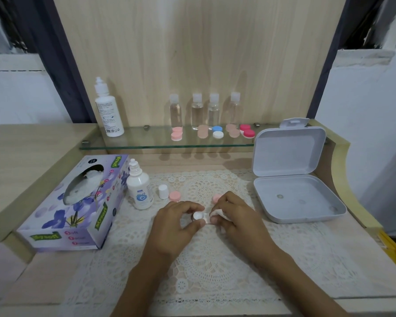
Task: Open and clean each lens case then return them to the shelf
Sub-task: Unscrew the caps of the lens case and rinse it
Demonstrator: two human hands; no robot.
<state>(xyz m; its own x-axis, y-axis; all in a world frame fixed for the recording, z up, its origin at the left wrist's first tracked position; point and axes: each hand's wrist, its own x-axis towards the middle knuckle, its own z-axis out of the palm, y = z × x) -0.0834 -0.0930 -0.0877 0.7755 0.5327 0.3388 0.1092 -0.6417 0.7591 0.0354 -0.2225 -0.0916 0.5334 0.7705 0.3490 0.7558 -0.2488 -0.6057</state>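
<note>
Two pink caps [175, 196] lie aside on the bench [50, 271], so the left grip [176, 221] pinches the opened lens case [198, 216] steady while the right grip [236, 216] pinches tissue [217, 212] against it

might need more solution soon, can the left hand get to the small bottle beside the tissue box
Probably yes, but not freely: the left hand is pinching the lens case. The small bottle stands just to its left, with only the white cap and a pink lid near the path.
</note>
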